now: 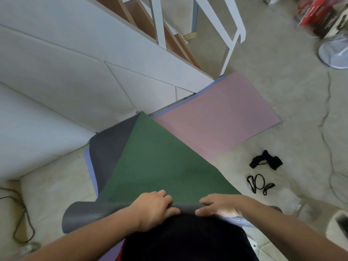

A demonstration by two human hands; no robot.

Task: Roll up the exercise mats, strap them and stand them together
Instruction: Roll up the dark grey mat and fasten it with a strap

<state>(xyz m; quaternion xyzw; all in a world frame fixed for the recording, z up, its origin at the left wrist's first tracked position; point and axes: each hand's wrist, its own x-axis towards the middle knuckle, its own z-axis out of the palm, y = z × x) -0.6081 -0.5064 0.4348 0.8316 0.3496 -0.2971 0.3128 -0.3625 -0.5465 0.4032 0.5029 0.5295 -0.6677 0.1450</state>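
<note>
Fingers of left hand (154,206) and right hand (219,206) curl round the rolled near edge of the grey-backed green mat (160,162).

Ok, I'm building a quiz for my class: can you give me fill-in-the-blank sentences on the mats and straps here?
1. The left hand and right hand grip the green mat, whose underside is ____.
2. The flat mat beyond it is ____.
3. The black straps lie on the floor to the person's ____.
Missing words: grey, pink, right.
</note>
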